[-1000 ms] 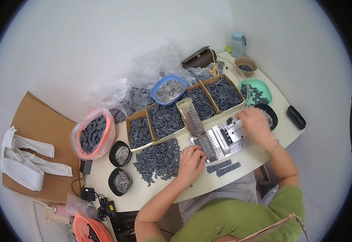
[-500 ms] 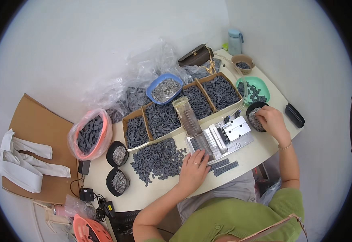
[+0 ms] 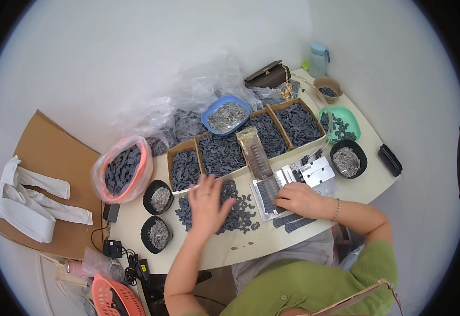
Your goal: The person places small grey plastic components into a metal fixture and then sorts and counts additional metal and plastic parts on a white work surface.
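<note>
My left hand is over the loose pile of small dark grey pieces, its fingers spread and nothing visible in them. My right hand has its fingertips pinched together over the slotted bed of a metal fixture. Anything between those fingertips is too small or hidden to make out. Rows of dark grey pieces lie in the bed beside the fingertips. Assembled dark strips lie on the table below my right wrist, partly covered. A clear ribbed plastic block leans between the fixture and a cardboard box.
A divided cardboard box of grey pieces stands behind, with a blue tray of metal pins on it. Black bowls of pins stand left and right. A green tray, black case and bagged pink basket stand around.
My right hand has left the right-hand pin bowl and moved left to the fixture. My left hand has gone from the fixture to the loose pile, fingers spreading. The view has shifted slightly.
</note>
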### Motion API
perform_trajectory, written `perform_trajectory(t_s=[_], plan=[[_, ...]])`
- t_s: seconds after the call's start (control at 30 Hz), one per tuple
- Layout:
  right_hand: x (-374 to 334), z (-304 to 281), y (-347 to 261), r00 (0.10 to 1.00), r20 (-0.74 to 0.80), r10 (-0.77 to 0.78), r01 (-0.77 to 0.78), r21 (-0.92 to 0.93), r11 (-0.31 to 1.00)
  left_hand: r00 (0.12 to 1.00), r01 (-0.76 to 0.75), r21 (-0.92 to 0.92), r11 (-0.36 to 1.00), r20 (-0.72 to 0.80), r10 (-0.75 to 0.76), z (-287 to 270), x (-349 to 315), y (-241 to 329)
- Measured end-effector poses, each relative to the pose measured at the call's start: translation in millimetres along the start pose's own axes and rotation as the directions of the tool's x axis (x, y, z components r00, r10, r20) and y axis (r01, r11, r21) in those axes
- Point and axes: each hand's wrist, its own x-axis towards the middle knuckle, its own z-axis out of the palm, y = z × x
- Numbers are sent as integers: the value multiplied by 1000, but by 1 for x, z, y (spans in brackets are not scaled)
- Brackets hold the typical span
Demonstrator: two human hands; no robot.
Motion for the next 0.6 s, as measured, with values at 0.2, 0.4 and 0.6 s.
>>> perform_trajectory(t_s=[0.2, 0.4, 0.6], plan=[[5, -6, 26, 996, 59, -63, 57, 99, 993, 940, 297, 101, 950, -206, -272, -29, -22, -119], [120, -37, 103, 963, -181, 198, -190, 59, 980, 867, 475, 114, 873, 109, -486, -26, -44, -181], [208, 5, 160, 844, 94, 528, -506, -188, 842, 891, 434, 146, 889, 77, -448, -20, -38, -183]])
